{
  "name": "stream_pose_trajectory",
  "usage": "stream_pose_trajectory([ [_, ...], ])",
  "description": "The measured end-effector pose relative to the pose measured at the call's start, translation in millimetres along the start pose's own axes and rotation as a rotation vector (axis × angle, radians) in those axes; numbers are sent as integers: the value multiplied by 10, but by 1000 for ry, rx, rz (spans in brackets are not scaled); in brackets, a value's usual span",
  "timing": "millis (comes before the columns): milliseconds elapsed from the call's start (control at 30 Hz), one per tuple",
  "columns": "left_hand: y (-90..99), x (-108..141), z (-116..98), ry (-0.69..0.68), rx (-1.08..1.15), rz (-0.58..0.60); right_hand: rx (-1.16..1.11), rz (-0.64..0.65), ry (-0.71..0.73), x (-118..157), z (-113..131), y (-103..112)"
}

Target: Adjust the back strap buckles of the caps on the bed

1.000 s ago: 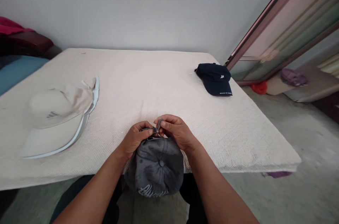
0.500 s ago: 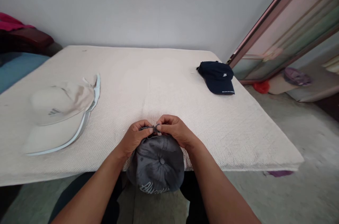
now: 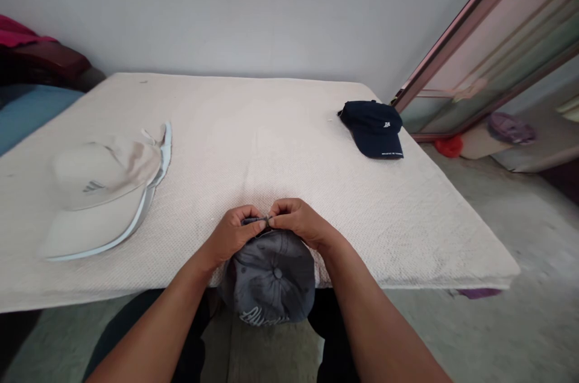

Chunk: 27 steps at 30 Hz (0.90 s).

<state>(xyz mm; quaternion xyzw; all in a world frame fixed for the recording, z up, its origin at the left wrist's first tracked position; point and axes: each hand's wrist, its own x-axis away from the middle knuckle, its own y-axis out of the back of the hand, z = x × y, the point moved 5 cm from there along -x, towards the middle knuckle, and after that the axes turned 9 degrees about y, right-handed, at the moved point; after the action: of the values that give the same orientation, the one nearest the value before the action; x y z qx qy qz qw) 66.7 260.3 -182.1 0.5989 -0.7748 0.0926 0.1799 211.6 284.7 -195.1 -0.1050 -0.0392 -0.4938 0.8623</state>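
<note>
A dark grey baseball cap [image 3: 275, 277] with pale lettering on its front hangs at the table's near edge, crown toward me. My left hand [image 3: 235, 232] pinches the left end of its back strap [image 3: 253, 221] between thumb and fingers. On the other end of that strap, my right hand [image 3: 296, 220] is closed in a pinch. Both thumb tips almost touch, and the fastening between them is mostly hidden. A light beige cap [image 3: 99, 178] with a pale blue brim edge lies to the left. Far right sits a navy cap [image 3: 373, 126] with small white lettering.
The caps lie on a table [image 3: 289, 148] with a cream textured cloth, its far edge against a grey wall [image 3: 253, 15]. A pink-framed glass door [image 3: 470, 57] stands on the right. A blue surface [image 3: 36, 108] and dark red furniture [image 3: 49, 63] are at the left.
My two hands have come closer together, bringing the strap ends nearly tip to tip. The grey cap stays in about the same place. The view has shifted slightly.
</note>
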Motion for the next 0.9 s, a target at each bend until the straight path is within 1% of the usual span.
stream_pose_trajectory([
  [100,-3,13,-34,-30,-80,-13,79,19,18,-1,8,12],
  [200,-4,18,-51,-40,-120,-21,86,48,47,1,30,18],
  [333,7,12,-51,-34,-119,-37,64,60,68,1,33,29],
  [667,10,-19,-13,-29,-86,-21,28,31,105,-43,31,37],
  [900,-4,-27,14,-18,-108,27,29,48,89,-24,28,37],
])
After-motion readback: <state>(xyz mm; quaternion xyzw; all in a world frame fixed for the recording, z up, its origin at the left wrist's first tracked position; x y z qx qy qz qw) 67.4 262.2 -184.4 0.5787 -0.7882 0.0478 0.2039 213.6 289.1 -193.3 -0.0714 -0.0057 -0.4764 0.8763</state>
